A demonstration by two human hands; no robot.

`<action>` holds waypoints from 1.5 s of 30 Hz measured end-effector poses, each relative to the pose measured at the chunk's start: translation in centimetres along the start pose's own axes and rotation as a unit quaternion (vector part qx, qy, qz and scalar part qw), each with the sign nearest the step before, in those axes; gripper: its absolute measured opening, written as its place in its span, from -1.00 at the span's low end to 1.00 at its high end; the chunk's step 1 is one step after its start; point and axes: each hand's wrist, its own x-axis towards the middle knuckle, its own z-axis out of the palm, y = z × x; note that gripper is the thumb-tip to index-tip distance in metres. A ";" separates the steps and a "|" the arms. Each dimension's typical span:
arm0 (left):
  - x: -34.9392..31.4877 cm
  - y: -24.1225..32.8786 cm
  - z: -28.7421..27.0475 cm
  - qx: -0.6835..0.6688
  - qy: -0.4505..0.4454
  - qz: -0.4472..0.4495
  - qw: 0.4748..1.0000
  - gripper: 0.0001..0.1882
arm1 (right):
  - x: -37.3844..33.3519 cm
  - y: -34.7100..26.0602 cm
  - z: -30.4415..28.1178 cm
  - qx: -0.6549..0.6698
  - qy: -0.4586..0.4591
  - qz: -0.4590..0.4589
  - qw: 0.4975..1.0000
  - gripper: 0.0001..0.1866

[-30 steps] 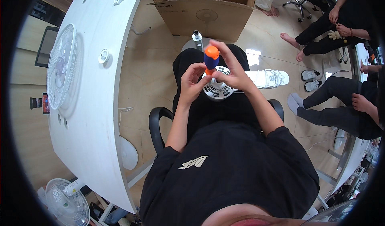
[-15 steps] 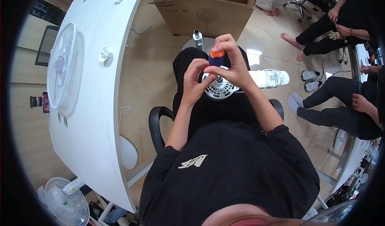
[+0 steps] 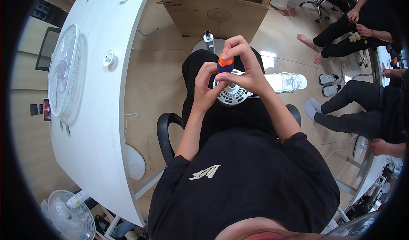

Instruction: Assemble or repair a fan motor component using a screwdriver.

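An orange and dark blue screwdriver handle point(image 3: 226, 63) stands above my lap, seen almost end-on. My right hand point(image 3: 245, 67) is closed on it, fingers over the orange top and thumb below. Close beside its lower part is my left hand point(image 3: 206, 84), fingers bent in a pinch; what lies between their tips is hidden. Under both hands a white fan motor housing point(image 3: 233, 96) with a slotted round face rests on my thighs. Its white neck point(image 3: 275, 83), wound with white cord point(image 3: 292, 83), points right. The tool's lower end is out of sight behind my fingers.
On the white table point(image 3: 100, 150) at left stand a fan grille with blades point(image 3: 64, 69) and a small white round part point(image 3: 108, 58). A cardboard box point(image 3: 215, 16) and a stand pole point(image 3: 208, 40) are ahead. Other people sit at right, near shoes point(image 3: 329, 84).
The screwdriver handle has tipped slightly toward the left, and my right fingers have shifted with it. At right, another person's hand has moved nearer to me.
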 end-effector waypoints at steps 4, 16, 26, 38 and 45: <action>-0.6 -0.4 0.6 -0.125 0.065 -0.033 0.990 -0.60 | 0.4 -0.6 -0.2 0.049 -0.002 -0.006 0.999 -0.62; -0.2 -0.2 0.4 -0.138 0.038 -0.067 0.987 -0.60 | 0.0 0.1 1.1 0.029 0.030 0.033 0.999 -0.60; -0.6 -0.6 0.6 -0.123 0.029 -0.025 0.992 -0.52 | -0.6 0.3 1.0 0.071 0.031 0.038 0.996 -0.54; -1.6 -1.3 1.2 -0.195 0.035 -0.063 0.978 -0.59 | -1.0 0.5 0.0 0.161 -0.048 0.067 0.984 -0.60; -0.8 -0.8 2.1 -0.130 0.107 -0.024 0.985 -0.48 | -0.3 1.0 1.1 0.079 0.031 0.008 0.996 -0.48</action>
